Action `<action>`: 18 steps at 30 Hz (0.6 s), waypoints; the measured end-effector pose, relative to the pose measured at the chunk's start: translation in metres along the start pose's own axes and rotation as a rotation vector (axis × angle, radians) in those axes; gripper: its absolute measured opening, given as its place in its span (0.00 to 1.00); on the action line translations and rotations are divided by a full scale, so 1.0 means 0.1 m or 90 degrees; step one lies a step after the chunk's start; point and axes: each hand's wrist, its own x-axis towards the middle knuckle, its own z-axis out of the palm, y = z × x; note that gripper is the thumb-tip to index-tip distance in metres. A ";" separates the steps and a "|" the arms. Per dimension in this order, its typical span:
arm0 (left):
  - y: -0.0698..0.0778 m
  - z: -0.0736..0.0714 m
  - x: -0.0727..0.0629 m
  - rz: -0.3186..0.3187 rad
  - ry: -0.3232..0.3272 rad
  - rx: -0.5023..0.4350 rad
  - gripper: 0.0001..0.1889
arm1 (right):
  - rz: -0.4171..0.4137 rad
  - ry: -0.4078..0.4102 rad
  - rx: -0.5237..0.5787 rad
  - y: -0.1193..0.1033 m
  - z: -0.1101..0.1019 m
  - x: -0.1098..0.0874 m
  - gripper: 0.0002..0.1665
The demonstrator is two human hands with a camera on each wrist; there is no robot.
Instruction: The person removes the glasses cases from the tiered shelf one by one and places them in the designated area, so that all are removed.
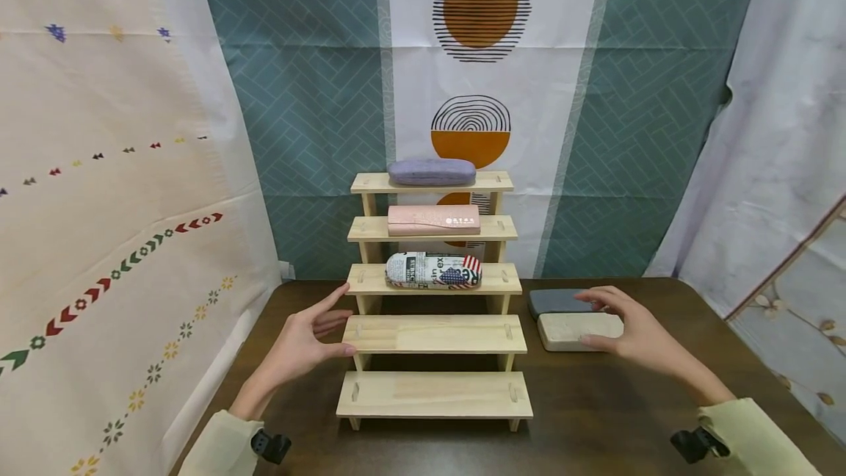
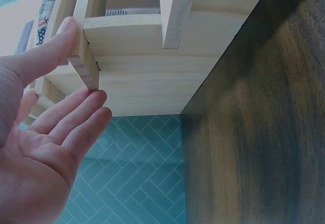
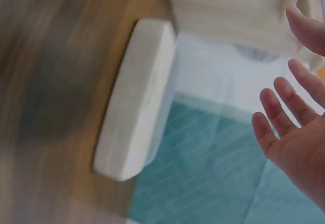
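Observation:
A five-step wooden display stand (image 1: pixel 432 394) stands on the dark table, each board set higher toward the back. My left hand (image 1: pixel 297 351) is at its left side, fingers fairly straight and thumb spread. In the left wrist view the thumb (image 2: pixel 63 33) rests against a board's end, with fingertips at its corner. My right hand (image 1: pixel 637 333), fingers loosely bent and apart with nothing between them, is over a cream glasses case (image 1: pixel 571 332) right of the stand. Behind that case lies a grey-blue case (image 1: pixel 558 301). The right wrist view is blurred.
The top three boards carry a purple glasses case (image 1: pixel 432 172), a pink case (image 1: pixel 433 220) and a newspaper-print case (image 1: pixel 432 271). Patterned curtains (image 1: pixel 311 116) hang behind and at both sides of the dark wooden table (image 1: pixel 595 417).

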 end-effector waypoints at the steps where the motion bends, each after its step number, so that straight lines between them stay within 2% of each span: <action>1: 0.00 0.00 0.00 0.000 0.000 0.001 0.55 | -0.003 0.000 -0.003 -0.06 0.01 0.02 0.37; 10: 0.00 0.00 -0.01 0.001 0.000 0.000 0.55 | -0.007 -0.009 -0.008 -0.51 0.08 0.20 0.32; 18: -0.01 0.00 -0.01 0.003 0.003 -0.004 0.55 | -0.006 -0.015 0.018 -0.72 0.23 0.43 0.35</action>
